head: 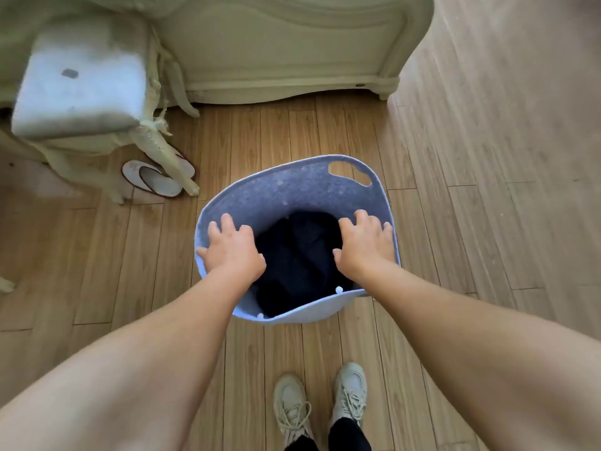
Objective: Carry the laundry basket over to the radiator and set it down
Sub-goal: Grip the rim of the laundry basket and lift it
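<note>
A grey-blue felt laundry basket [292, 193] stands on the wooden floor in the middle of the view. It has a cut-out handle at its far right rim and dark clothes [299, 255] inside. My left hand [232, 247] is spread over the basket's left rim, fingertips on the inner wall. My right hand [364, 245] is spread the same way over the right rim. Neither hand is closed around the basket. No radiator is in view.
A cream carved bed end [276, 50] runs across the top. A stool with a pale cushion [81, 83] stands at the upper left, with white slippers [153, 179] by its leg. My two shoes [320, 402] are just behind the basket. Bare wood floor extends to the right.
</note>
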A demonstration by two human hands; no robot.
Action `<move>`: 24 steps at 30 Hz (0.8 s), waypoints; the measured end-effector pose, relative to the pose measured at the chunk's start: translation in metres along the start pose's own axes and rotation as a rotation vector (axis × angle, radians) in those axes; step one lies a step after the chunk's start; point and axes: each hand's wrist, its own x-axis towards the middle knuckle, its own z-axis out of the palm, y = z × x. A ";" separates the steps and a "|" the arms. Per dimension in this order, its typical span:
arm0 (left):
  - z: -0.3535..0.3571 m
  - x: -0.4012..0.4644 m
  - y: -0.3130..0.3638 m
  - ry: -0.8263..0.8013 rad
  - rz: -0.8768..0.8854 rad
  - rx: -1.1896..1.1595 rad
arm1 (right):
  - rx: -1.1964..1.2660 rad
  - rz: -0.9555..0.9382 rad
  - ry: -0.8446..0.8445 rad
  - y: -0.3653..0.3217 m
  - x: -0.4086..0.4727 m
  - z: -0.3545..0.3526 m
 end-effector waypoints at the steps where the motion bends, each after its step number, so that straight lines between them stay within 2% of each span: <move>1: 0.004 0.004 0.001 -0.042 -0.048 0.029 | -0.005 0.019 -0.015 0.003 0.003 0.003; 7: 0.028 0.029 -0.007 -0.079 -0.206 0.085 | -0.073 0.068 -0.027 0.016 0.024 0.025; 12: 0.037 0.040 -0.016 -0.061 -0.328 -0.047 | -0.126 0.199 -0.075 0.025 0.035 0.034; 15: 0.038 0.041 -0.020 -0.045 -0.381 -0.131 | -0.064 0.287 -0.111 0.030 0.036 0.036; 21: 0.046 0.044 -0.021 -0.068 -0.333 -0.183 | 0.192 0.457 -0.085 0.033 0.038 0.043; 24: 0.047 0.043 -0.008 -0.087 -0.232 -0.153 | 0.225 0.422 -0.044 0.036 0.038 0.050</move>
